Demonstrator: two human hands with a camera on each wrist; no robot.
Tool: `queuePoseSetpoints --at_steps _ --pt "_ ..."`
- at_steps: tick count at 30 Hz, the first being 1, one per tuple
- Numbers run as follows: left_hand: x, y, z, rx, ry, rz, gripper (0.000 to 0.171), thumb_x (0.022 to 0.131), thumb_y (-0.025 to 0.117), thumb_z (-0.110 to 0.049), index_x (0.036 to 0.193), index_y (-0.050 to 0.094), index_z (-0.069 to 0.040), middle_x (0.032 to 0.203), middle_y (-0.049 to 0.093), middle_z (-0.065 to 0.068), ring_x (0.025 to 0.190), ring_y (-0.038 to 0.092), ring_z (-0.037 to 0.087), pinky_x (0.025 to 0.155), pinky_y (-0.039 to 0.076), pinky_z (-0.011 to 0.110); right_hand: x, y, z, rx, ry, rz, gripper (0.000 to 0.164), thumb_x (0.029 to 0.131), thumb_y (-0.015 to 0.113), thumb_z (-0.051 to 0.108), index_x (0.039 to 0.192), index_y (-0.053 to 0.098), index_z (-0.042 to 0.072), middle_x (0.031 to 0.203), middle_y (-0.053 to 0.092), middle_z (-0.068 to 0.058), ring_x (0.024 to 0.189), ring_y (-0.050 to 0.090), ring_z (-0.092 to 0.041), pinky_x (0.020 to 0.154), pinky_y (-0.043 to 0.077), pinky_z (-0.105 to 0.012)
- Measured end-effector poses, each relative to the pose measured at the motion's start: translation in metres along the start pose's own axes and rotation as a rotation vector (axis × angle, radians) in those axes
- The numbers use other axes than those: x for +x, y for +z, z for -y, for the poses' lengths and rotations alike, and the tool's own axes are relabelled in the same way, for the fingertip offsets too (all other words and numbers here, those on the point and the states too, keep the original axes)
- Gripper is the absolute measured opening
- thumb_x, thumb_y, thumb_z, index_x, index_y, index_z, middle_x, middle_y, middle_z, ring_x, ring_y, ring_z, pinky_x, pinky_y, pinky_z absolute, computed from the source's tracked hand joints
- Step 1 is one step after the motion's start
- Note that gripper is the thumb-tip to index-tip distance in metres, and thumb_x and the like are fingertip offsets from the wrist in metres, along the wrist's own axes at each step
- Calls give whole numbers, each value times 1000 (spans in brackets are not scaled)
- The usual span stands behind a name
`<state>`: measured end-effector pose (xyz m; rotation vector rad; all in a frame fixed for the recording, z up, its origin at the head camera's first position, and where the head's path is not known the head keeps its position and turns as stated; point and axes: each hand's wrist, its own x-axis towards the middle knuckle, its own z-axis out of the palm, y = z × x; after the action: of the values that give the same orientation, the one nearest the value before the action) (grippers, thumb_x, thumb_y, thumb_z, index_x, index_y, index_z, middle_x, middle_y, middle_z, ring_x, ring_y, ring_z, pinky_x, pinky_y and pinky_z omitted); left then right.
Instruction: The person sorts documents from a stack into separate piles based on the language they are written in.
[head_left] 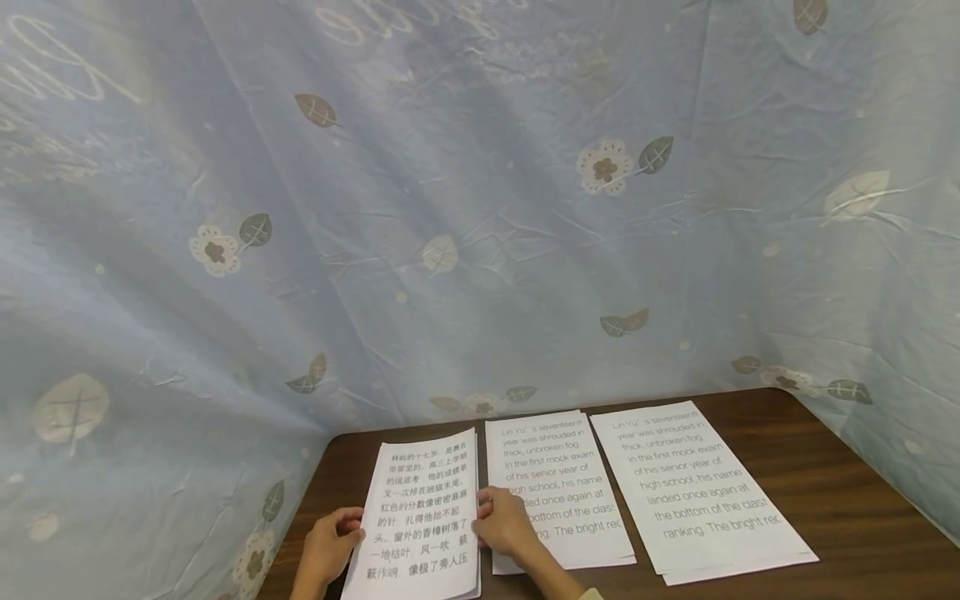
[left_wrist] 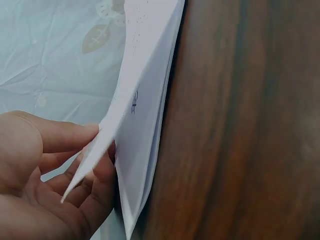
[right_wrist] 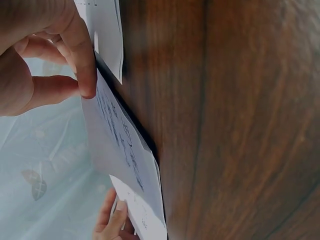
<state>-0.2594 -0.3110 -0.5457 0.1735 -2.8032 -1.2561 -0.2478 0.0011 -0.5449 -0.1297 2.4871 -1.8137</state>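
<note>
A sheet of paper [head_left: 420, 508] printed with large Chinese characters lies on top of a stack at the left of the table. My left hand [head_left: 328, 546] pinches the left edge of that sheet. In the left wrist view the sheet's edge is lifted off the papers [left_wrist: 142, 135] below, between the thumb and the fingers [left_wrist: 102, 170]. On the opposite side my right hand [head_left: 504, 523] pinches the right edge between thumb and forefinger. Its forearm crosses over the middle stack of English text [head_left: 547, 462] and hides some of its lines.
Another stack of English-printed sheets [head_left: 690, 492] lies at the right, its lower sheets slightly offset. All the papers are on a dark wood-grain table [head_left: 787, 467]. Behind and beside the table hangs a pale blue curtain [head_left: 480, 208] with leaf and flower prints.
</note>
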Motion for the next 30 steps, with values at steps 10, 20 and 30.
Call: queuePoseSetpoints --at_steps 10,20,30 --pt "1 -2 -3 31 -11 -13 35 89 75 -1 123 74 4 100 74 8 91 64 21 77 47 31 0 -3 0 -23 -10 -6 46 82 72 -7 127 66 -15 91 68 -10 64 69 -16 54 58 -24" --pt "-5 -10 2 5 -28 -10 37 96 72 -10 128 69 8 103 75 14 78 69 17 62 61 33 -9 -12 2 -95 -67 -12 34 84 72 0 117 73 -8 86 68 -5 61 68 -13 52 52 -21" --pt "-8 -6 -14 -47 -42 -27 41 99 70 -14 133 65 10 105 75 18 78 71 18 63 62 32 -15 -41 -3 -32 -37 -21 35 87 75 5 120 72 -9 94 71 -9 69 73 -17 58 61 -27"
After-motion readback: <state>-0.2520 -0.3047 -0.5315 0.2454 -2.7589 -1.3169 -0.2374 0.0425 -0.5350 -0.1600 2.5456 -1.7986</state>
